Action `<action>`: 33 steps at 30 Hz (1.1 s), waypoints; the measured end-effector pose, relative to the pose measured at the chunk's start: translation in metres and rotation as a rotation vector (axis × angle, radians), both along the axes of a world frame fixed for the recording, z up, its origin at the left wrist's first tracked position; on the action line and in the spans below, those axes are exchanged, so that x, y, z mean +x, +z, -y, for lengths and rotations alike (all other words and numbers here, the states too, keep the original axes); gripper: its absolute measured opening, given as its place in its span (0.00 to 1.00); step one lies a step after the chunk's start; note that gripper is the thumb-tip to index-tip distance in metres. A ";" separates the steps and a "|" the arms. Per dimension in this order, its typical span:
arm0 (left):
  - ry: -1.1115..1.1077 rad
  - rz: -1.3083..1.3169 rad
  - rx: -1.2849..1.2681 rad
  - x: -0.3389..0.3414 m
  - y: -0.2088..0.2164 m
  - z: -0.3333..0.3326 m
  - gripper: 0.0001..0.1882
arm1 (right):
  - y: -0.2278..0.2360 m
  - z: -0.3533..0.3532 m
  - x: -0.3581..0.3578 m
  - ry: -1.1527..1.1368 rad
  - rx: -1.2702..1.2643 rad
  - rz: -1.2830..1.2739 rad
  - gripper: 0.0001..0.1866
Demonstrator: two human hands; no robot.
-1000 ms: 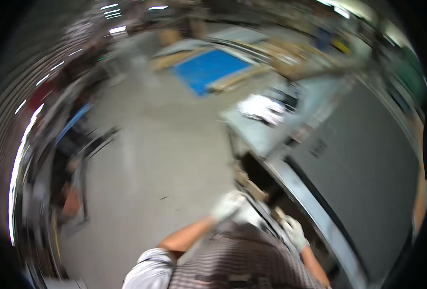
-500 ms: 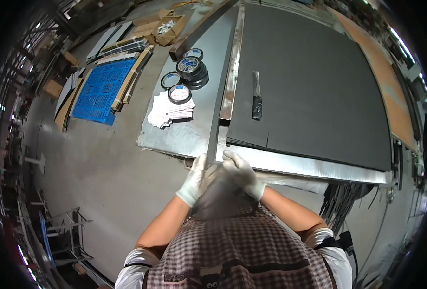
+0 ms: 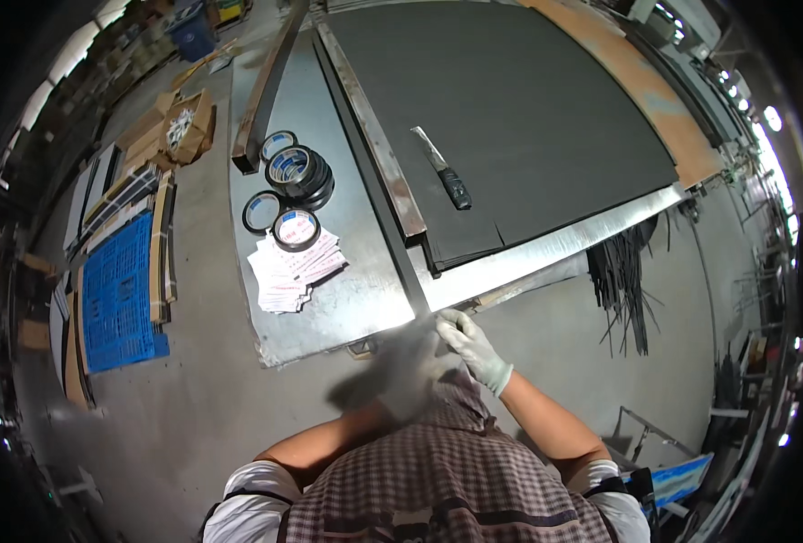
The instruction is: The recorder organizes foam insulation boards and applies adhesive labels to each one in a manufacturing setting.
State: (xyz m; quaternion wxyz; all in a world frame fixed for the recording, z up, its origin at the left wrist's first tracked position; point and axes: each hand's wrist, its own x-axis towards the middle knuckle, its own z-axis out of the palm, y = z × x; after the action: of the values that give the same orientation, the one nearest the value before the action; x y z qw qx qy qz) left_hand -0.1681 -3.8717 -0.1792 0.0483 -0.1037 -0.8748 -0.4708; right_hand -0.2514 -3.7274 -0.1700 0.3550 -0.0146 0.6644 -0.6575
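Our left hand (image 3: 400, 366) is a grey blur at the table's near edge (image 3: 329, 339), so we cannot tell what its fingers do. Our right hand (image 3: 470, 344) is gloved and sharp, but whether it grips anything stays unclear. The label sheets (image 3: 291, 271) are too small to read.
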 end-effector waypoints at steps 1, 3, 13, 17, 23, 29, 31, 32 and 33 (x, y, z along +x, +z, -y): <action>-0.030 0.073 0.111 0.011 -0.008 -0.001 0.15 | -0.003 -0.004 0.007 -0.002 -0.055 0.037 0.33; -0.074 0.036 0.244 0.033 -0.025 -0.003 0.28 | -0.003 -0.014 0.017 -0.014 -0.239 0.270 0.35; -0.320 1.300 1.202 0.066 -0.048 -0.008 0.11 | 0.024 -0.060 0.097 0.080 -0.104 0.129 0.27; 0.173 1.001 1.326 0.007 -0.024 -0.001 0.20 | 0.044 -0.110 0.173 0.055 -0.124 0.183 0.31; 0.446 0.889 1.211 -0.021 0.009 -0.018 0.23 | 0.044 -0.239 0.304 0.138 0.026 0.404 0.41; 0.508 0.845 0.947 -0.022 -0.007 -0.023 0.23 | 0.061 -0.333 0.429 0.121 0.122 0.402 0.39; 0.492 0.830 0.954 -0.029 -0.010 -0.020 0.25 | 0.064 -0.354 0.460 0.110 0.114 0.389 0.38; 0.522 0.809 0.941 -0.031 -0.011 -0.021 0.27 | 0.064 -0.364 0.474 0.117 0.115 0.405 0.38; 0.533 0.802 0.912 -0.035 -0.017 -0.016 0.33 | 0.065 -0.374 0.487 0.129 0.115 0.417 0.38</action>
State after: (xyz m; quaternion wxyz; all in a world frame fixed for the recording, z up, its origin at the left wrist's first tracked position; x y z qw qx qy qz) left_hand -0.2034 -3.8558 -0.1959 -0.1271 0.3301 -0.5337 -0.7682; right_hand 0.2361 -3.3533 -0.1051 0.5262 0.0994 0.6109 -0.5832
